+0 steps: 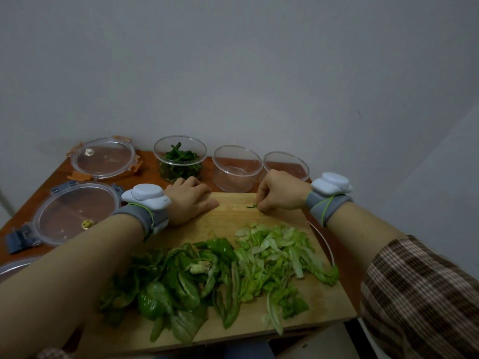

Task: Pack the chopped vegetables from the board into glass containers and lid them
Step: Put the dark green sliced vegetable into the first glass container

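A wooden cutting board [233, 213] carries chopped green pepper [181, 278] at its near left and chopped pale cabbage [280, 257] at its near right. My left hand [190, 200] lies flat on the board's far left corner, fingers apart. My right hand [278, 194] pinches a small dark green scrap [251, 206] at the board's far edge. Behind the board stand three round glass containers: one [180, 158] holds dark green chopped pieces, the middle one [237, 168] and the right one [286, 164] look empty.
Two clear round lids lie on the brown table at the left: one with orange clips [103, 158] at the back, one with grey-blue clips [75, 212] nearer. Another lid's edge [15, 268] shows at the far left. A grey wall rises right behind the containers.
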